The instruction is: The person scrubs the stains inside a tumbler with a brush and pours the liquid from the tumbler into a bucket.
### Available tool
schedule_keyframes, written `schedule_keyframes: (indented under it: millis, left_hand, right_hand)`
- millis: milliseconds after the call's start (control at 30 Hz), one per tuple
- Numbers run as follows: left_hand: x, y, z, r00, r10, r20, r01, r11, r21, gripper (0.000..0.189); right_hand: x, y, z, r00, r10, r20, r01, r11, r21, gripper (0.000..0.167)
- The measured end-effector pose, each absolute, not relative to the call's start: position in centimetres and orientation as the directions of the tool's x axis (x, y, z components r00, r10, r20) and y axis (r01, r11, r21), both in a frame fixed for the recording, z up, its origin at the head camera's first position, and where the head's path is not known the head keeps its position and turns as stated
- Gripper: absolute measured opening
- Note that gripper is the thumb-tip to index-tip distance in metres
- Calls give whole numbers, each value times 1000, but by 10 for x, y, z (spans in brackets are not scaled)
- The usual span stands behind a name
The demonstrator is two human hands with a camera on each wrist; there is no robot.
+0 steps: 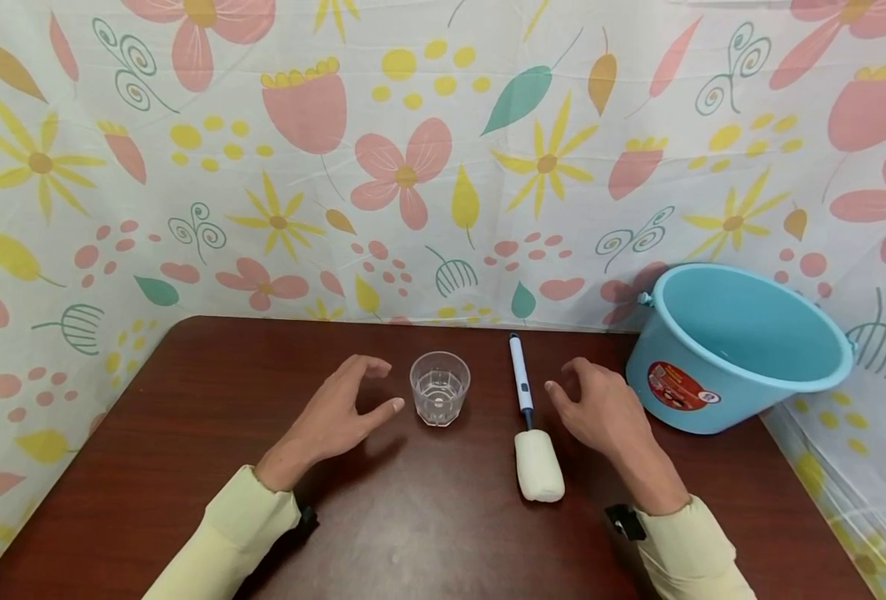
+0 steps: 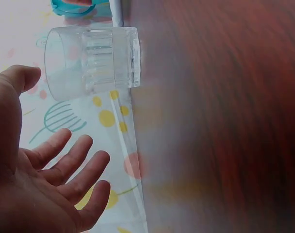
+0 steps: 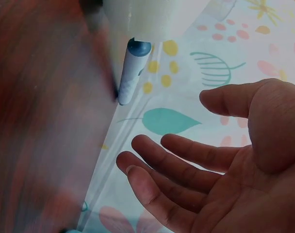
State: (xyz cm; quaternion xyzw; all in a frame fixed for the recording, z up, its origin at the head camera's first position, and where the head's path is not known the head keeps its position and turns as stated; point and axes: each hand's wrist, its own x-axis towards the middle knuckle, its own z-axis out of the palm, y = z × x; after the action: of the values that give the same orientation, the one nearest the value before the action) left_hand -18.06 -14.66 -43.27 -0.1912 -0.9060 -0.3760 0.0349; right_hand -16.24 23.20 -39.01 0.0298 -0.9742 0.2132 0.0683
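A clear glass (image 1: 439,388) stands upright on the dark wooden table. Just left of it is my left hand (image 1: 341,412), thumb and fingers spread apart and not touching it; the left wrist view shows the glass (image 2: 91,63) beyond the thumb. Right of the glass lies a sponge bottle brush, its cream sponge head (image 1: 539,467) toward me and its white and blue handle (image 1: 521,375) pointing away. My right hand (image 1: 600,408) hovers to the right of the brush with relaxed fingers, holding nothing. In the right wrist view the palm (image 3: 230,179) is bare.
A light blue bucket (image 1: 735,333) with a red label stands at the table's back right, beside my right hand. Behind the table (image 1: 187,417) hangs a floral cloth (image 1: 405,208), which also runs along the sides.
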Motion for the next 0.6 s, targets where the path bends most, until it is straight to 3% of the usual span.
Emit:
schedule_keyframes:
  millis: [600]
  left_hand:
    - [-198, -123, -429, -893, 391, 223, 411, 507, 758, 84]
  right_hand:
    - [-183, 229, -389, -996, -38, 84, -72, 886, -457, 43]
